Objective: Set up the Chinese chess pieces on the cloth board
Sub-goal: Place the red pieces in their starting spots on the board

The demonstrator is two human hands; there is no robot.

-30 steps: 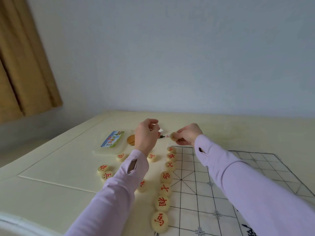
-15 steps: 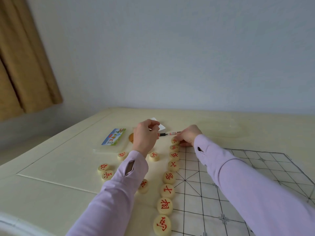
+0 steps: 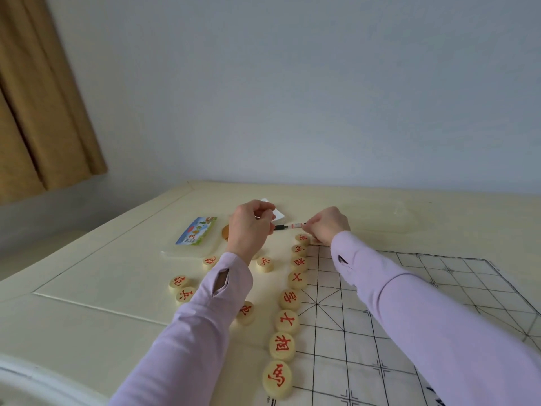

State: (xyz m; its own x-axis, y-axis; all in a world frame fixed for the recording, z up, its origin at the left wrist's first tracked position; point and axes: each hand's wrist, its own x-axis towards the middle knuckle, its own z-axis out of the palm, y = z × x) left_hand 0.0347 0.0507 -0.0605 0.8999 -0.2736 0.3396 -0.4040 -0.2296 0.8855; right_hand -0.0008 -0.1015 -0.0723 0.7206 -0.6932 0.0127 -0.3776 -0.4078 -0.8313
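Lilac-sleeved and curled, the left grip (image 3: 251, 227) shows only its knuckles, so whether it holds anything cannot be told. The right grip (image 3: 325, 227) is curled too, its fingertips hidden, just beside the farthest piece (image 3: 302, 238). A pen (image 3: 288, 226) lies between them, partly covered. That piece tops a row of red-lettered pieces (image 3: 287, 320) along the left edge of the cloth board (image 3: 336, 332). On the table (image 3: 87, 317), a loose piece (image 3: 246, 312) sits half under the left sleeve (image 3: 205, 317).

Long lilac sleeves (image 3: 187, 332) (a slit by each cuff (image 3: 221, 281)).
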